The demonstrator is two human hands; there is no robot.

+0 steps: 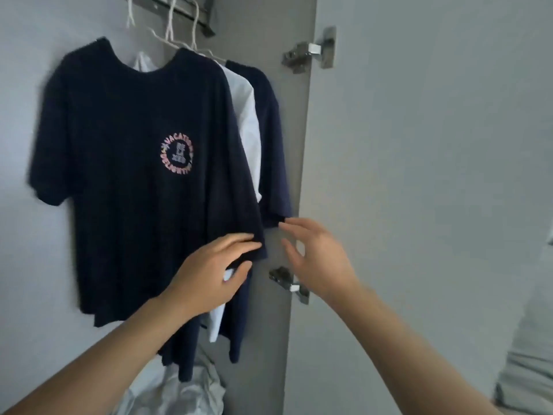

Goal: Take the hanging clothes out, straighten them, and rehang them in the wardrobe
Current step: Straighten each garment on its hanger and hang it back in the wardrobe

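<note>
While I look through the head camera, I see three shirts hanging from thin white hangers (pixel 191 28) on the metal rail (pixel 179 10) at the top of the wardrobe. At the front is a dark shirt with a round printed badge (pixel 134 175). Behind it hangs a white shirt (pixel 247 121), and behind that a second dark blue shirt (pixel 275 139), close to the grey side wall (pixel 294 175) that carries two metal hinges (pixel 311 53).

My left hand (pixel 209 277) is at the lower right side of the front shirt. Its fingers (pixel 239 239) are curled around the hem of the sleeve, and the thumb seems to go behind the cloth, so I judge it is taking a loose hold there. My right hand (pixel 317 259) is just beside it, near the sleeve edge of the back shirt. Its fingers are spread and relaxed and they hold nothing.

I judge these shirts are light, soft and limp, so they will fold and slide easily, and a pull on the sleeve only stretches the cloth. To take one out, I think it is better to hold the hanger at its hook and lift it from the rail, with the other hand supporting the body of the shirt. At the bottom of the wardrobe some pale crumpled cloth (pixel 179 390) is lying.
</note>
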